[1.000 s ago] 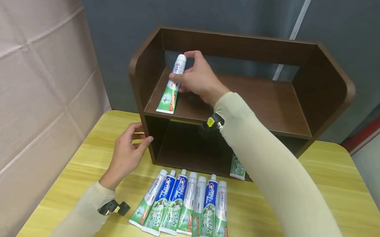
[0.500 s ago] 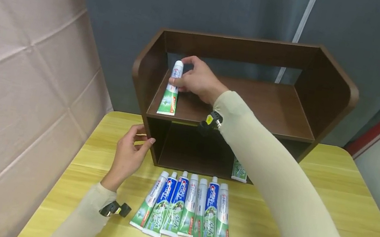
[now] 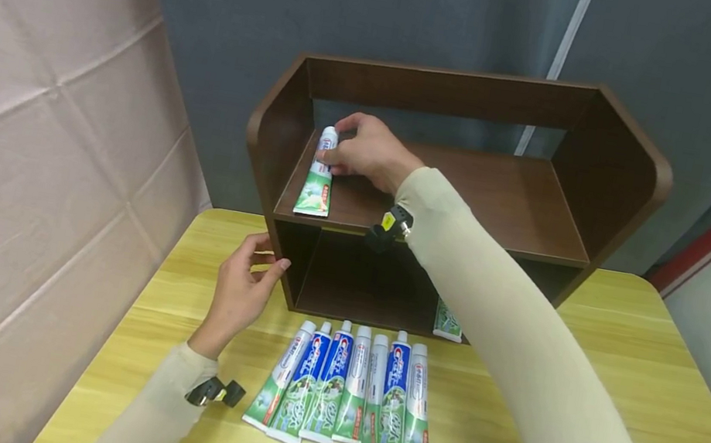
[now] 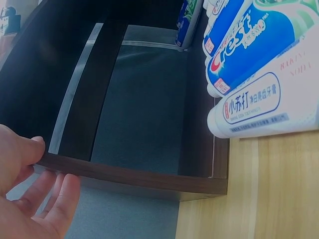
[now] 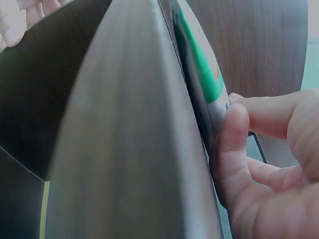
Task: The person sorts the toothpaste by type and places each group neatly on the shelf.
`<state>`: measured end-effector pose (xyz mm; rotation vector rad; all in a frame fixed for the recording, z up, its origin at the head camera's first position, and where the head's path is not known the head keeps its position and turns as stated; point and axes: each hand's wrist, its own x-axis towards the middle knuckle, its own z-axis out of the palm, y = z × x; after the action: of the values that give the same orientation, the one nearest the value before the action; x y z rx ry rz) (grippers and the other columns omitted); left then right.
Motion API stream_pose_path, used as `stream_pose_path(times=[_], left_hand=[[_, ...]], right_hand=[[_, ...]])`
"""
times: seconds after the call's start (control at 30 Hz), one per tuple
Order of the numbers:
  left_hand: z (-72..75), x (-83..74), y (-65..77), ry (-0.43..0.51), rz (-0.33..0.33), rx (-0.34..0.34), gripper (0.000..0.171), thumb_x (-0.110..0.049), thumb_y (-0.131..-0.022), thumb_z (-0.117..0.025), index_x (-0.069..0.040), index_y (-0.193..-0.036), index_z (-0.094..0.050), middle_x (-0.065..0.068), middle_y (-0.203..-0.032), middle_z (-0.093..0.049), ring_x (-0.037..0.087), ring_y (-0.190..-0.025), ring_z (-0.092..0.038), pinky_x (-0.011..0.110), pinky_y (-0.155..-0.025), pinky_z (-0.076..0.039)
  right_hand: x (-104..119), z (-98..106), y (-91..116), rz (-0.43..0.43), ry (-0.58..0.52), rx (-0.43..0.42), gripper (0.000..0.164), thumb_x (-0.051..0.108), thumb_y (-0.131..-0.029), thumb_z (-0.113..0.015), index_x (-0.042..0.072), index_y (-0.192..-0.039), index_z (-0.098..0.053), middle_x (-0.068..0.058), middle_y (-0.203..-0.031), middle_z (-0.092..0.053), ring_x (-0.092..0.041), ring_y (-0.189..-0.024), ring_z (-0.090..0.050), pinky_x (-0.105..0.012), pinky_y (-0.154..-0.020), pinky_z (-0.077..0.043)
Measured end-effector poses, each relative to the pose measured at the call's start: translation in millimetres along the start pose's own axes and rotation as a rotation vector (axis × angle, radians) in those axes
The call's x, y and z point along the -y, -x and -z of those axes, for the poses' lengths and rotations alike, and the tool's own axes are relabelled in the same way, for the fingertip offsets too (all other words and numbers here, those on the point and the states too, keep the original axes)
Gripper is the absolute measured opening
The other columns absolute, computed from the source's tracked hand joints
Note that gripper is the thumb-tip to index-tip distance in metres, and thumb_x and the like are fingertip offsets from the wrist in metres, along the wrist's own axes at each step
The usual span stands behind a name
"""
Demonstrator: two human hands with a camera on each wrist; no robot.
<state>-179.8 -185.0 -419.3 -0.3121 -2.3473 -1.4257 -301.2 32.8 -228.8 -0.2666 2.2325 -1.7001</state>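
A white-and-green toothpaste tube lies along the left end of the brown shelf unit's upper board, cap toward the back. My right hand holds it by the white upper part, thumb and fingers on its sides. In the right wrist view the green part of the tube sits close to the board, beside the right hand. My left hand grips the front edge of the unit's left side panel. The left wrist view has the left hand's thumb inside and fingers outside that panel.
Several toothpaste tubes, white-green and blue-green, lie side by side on the wooden table before the unit. Another tube lies in the lower compartment at right, partly behind the right arm. A grey curtain hangs behind.
My right hand has lowered the tube's cap end toward the upper board, so the tube now lies flatter. The left hand keeps its grip on the side panel.
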Motion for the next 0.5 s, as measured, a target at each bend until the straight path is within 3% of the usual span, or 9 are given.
stream_pose_path(times=[0.5], left_hand=[[-1.7,1.6,-0.7,-0.008,-0.014,0.002,0.039,-0.014,-0.099,-0.075,-0.009,-0.135,-0.062,0.013,-0.125,-0.07,0.031,-0.106,-0.073,0.056,-0.084,-0.065]], right_hand=[[-1.3,1.7,4.3,0.008,-0.011,-0.028,0.069,0.004,-0.094,-0.078,0.008,-0.153,-0.043,-0.018,-0.123,-0.062,-0.019,-0.083,-0.066,-0.025,-0.073,-0.061]])
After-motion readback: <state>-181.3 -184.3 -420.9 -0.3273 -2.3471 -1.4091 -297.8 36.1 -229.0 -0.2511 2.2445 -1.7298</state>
